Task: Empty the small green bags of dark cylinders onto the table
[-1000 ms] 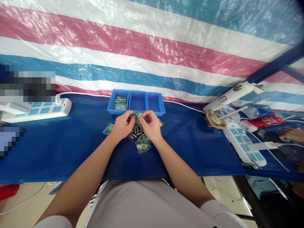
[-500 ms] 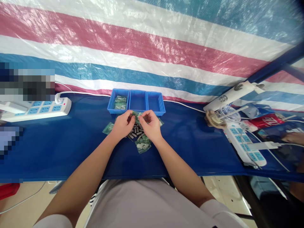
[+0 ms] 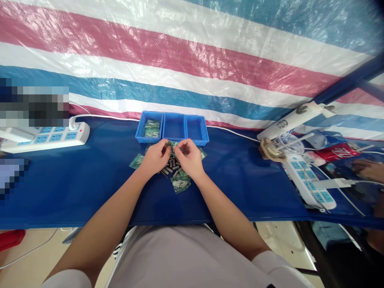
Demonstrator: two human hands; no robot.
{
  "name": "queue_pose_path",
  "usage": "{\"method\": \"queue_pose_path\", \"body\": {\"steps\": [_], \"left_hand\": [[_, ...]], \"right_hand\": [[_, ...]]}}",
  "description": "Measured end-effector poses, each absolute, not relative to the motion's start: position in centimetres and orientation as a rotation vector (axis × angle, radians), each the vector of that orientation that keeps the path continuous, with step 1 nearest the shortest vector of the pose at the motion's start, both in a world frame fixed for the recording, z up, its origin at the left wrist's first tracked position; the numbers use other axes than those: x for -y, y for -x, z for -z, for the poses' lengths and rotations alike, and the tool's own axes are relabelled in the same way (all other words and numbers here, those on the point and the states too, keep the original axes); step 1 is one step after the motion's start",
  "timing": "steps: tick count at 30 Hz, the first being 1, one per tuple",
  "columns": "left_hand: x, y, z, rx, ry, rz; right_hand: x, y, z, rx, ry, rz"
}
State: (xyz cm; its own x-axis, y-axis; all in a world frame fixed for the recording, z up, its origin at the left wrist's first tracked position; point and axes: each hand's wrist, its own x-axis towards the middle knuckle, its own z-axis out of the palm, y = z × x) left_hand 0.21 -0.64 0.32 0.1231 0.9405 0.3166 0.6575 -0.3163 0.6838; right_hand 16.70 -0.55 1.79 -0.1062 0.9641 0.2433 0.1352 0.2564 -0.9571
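Both my left hand (image 3: 156, 156) and my right hand (image 3: 189, 158) pinch a small green clear plastic bag (image 3: 172, 143) between thumbs and fingers; its contents are partly hidden. Under and between the hands lies a pile of small dark metal cylinders (image 3: 172, 164). Around the pile are more green bags, one with pale pieces inside (image 3: 181, 183) in front and another bag (image 3: 137, 161) at the left. Just behind my hands stands a blue three-compartment tray (image 3: 185, 140). Its left compartment holds several filled bags (image 3: 152, 129).
A white power strip (image 3: 57, 138) sits at the left, another power strip (image 3: 310, 184) at the right. Near the right one are a plastic cup (image 3: 289, 143), a red can (image 3: 337, 152) and a white cylinder (image 3: 288, 121). Another person's hand (image 3: 369, 170) shows at the far right.
My hands keep their pinch on the bag, with only a slight shift of the right fingers. At the far right, the other person's hand has come further into view.
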Motion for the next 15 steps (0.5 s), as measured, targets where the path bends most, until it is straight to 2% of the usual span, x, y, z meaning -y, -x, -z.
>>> {"method": "queue_pose_path", "body": {"steps": [15], "left_hand": [[0.55,-0.29,-0.35,-1.546,-2.040,-0.964]], "right_hand": [[0.70,-16.63,-1.80,1.527,1.091,-1.011]]}}
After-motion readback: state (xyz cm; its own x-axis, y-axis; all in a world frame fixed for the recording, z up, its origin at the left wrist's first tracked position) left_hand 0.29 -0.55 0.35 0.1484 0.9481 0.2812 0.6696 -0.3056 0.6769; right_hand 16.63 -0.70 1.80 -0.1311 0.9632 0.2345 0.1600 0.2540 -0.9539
